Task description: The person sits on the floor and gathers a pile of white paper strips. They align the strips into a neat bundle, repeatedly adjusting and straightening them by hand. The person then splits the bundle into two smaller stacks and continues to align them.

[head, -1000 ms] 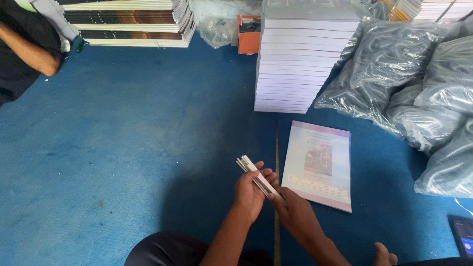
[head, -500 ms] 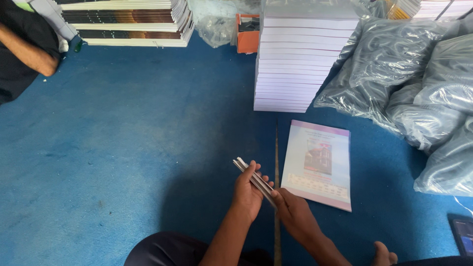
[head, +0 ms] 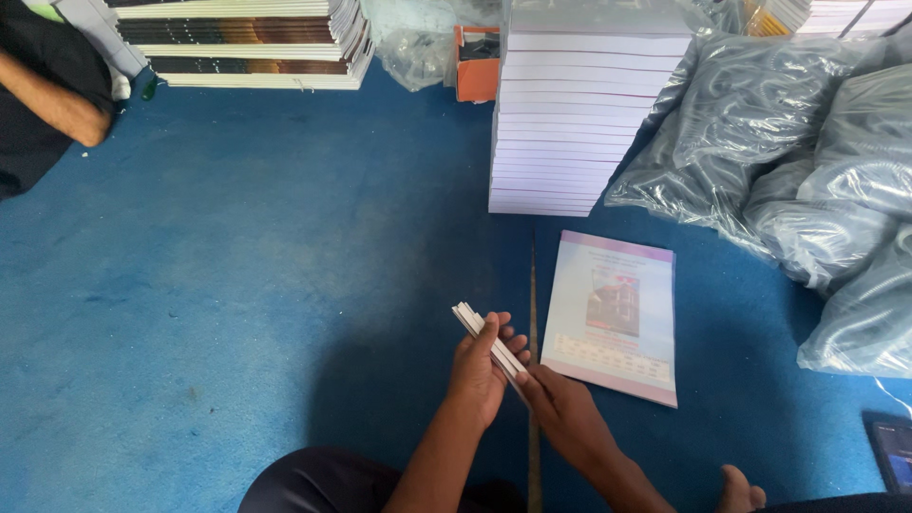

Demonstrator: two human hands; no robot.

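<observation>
My left hand point(head: 482, 368) and my right hand point(head: 560, 410) together hold a thin stack of white booklets point(head: 484, 334), seen edge-on and tilted toward the upper left. The left hand wraps its middle with the fingers over the edge; the right hand grips the lower end. Just to the right, a booklet with a pale pink and blue cover point(head: 613, 315) lies flat on the blue carpet point(head: 237, 285).
A tall stack of white booklets point(head: 570, 123) stands beyond the hands. Clear plastic bags point(head: 788, 161) pile at the right. More stacked books point(head: 247, 43) lie at the top left, near another person's arm point(head: 52, 95). A dark device point(head: 893, 451) sits at the right edge.
The held stack has shifted slightly left and downward, with my hands adjusting their grip; the flat booklet has not moved.
</observation>
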